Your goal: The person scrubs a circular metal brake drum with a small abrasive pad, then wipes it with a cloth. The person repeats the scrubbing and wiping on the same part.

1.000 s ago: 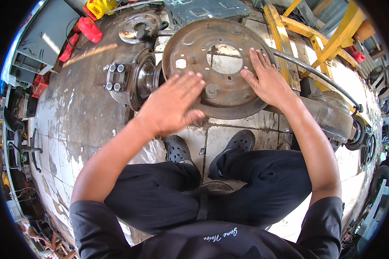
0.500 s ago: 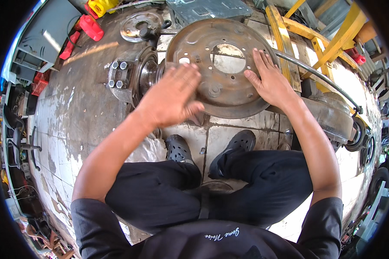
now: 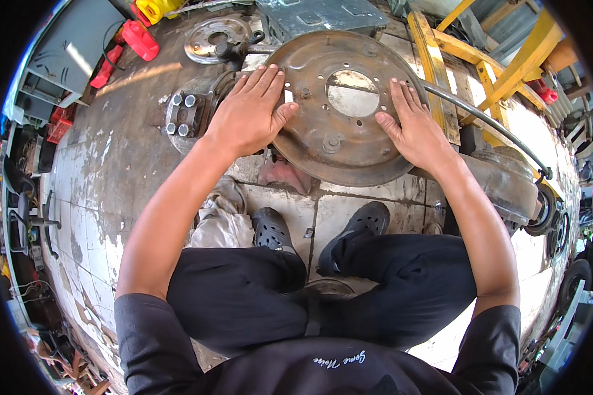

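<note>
Backing plate (image 3: 336, 126), upper centre, lies under left hand (image 3: 250, 117) at left rim, right hand (image 3: 415, 130) at right; fingers straight, thumbs spread.

The tiled floor (image 3: 89, 204) is showing grime and worn patches (darkest toward the upper left). A pale crumpled cloth (image 3: 223, 222) is lying left of centre, a round metal disc (image 3: 197, 47) is resting at the upper left, and a grey box (image 3: 313, 17) is sitting at the top edge.
</note>
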### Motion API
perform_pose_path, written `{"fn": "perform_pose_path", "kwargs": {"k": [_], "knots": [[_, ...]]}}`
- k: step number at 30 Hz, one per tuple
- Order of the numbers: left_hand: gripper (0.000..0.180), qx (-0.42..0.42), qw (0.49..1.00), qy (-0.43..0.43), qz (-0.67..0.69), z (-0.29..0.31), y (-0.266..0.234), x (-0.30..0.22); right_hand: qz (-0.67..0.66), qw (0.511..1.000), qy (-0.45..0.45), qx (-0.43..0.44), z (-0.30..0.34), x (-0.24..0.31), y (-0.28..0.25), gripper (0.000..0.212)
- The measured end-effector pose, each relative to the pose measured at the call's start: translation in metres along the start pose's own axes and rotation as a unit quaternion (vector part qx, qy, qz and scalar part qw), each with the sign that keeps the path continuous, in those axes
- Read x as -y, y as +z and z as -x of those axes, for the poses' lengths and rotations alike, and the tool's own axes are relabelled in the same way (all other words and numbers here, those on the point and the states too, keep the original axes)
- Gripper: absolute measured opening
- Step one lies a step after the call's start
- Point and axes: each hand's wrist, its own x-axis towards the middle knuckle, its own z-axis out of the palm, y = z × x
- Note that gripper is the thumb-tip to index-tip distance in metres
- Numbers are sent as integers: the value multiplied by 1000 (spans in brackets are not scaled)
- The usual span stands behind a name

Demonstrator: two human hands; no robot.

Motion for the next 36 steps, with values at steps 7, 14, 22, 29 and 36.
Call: {"fn": "perform_pose_path", "kwargs": {"k": [7, 14, 22, 29, 36], "knots": [[72, -1, 999, 37, 20, -10, 2, -2, 14, 1000, -3, -12, -2, 0, 1, 80], [69, 58, 993, 50, 92, 3, -7, -11, -20, 999, -36, -27, 3, -9, 5, 78], [69, 30, 998, 42, 38, -2, -2, -11, -9, 1000, -24, -17, 2, -8, 1, 78], [63, -12, 1000, -16, 22, -7, -2, -5, 3, 1000, 1, -17, -1, 1, -1, 78], [66, 20, 999, -34, 14, 26, -1, -33, -2, 1000, 7, -3, 1, 0, -1, 78]]}}
